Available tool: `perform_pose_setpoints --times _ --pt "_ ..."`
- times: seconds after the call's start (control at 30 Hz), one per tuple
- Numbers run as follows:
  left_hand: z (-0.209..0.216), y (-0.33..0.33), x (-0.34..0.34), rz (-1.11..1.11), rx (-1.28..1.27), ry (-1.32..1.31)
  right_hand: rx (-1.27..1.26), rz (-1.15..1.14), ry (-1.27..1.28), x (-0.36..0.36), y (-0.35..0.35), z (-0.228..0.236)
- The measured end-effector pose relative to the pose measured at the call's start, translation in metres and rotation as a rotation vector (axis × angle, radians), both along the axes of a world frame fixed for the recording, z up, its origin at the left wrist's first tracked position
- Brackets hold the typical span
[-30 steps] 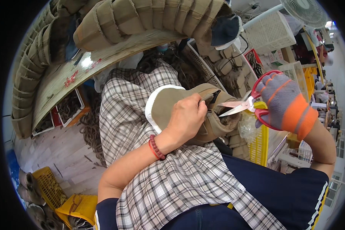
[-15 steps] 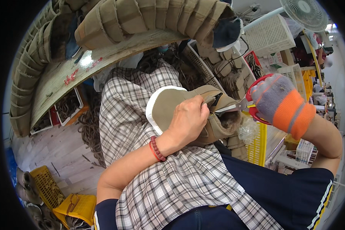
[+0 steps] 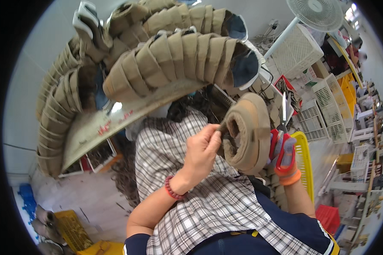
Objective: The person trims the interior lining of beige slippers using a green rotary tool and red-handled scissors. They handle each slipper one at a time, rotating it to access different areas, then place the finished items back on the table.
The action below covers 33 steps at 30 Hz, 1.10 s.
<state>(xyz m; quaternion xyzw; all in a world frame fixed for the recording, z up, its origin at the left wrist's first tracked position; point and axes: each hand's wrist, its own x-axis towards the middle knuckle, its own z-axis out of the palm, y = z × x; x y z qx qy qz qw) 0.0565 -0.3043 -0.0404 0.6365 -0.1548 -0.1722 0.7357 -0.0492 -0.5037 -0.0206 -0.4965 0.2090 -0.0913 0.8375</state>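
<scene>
My bare left hand (image 3: pixel 201 153), with a red beaded bracelet on its wrist, pinches the edge of a khaki fabric shoe upper (image 3: pixel 261 138). The upper is held above my lap, and its opening shows a fleecy lining. On the far side of it is my right hand (image 3: pixel 290 158), in a grey and orange glove. Its fingers are closed round the red handles of a pair of scissors (image 3: pixel 284 111), whose blades point upward, apart from the upper. Whether the right fingers also touch the upper is hidden.
A board (image 3: pixel 87 138) at left and ahead bears long nested rows of similar khaki uppers (image 3: pixel 174 59). To the right stand white plastic crates (image 3: pixel 334 110), a yellow basket (image 3: pixel 304 165) and a fan (image 3: pixel 315 12). A checked apron (image 3: pixel 166 148) covers my lap.
The scissors have left the upper's opening, and their blades now point up. The upper has been turned and raised, its opening now toward me. The whole view has shifted.
</scene>
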Motion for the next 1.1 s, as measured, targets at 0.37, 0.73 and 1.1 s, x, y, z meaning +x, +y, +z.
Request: perform_pose_setpoints --times 0.37,0.73,1.1 --pt "0.021 -0.008 0.127 0.192 0.638 -1.376 -0.810 -0.287 -0.238 0.099 -0.022 0.005" --pt "0.019 0.026 0.274 0.158 1.013 -1.073 -0.281 0.000 -0.443 0.265 -0.073 -0.093" --pt "0.008 0.026 0.266 0.273 0.855 -1.140 -0.539 -0.169 -0.437 0.318 -0.078 -0.155"
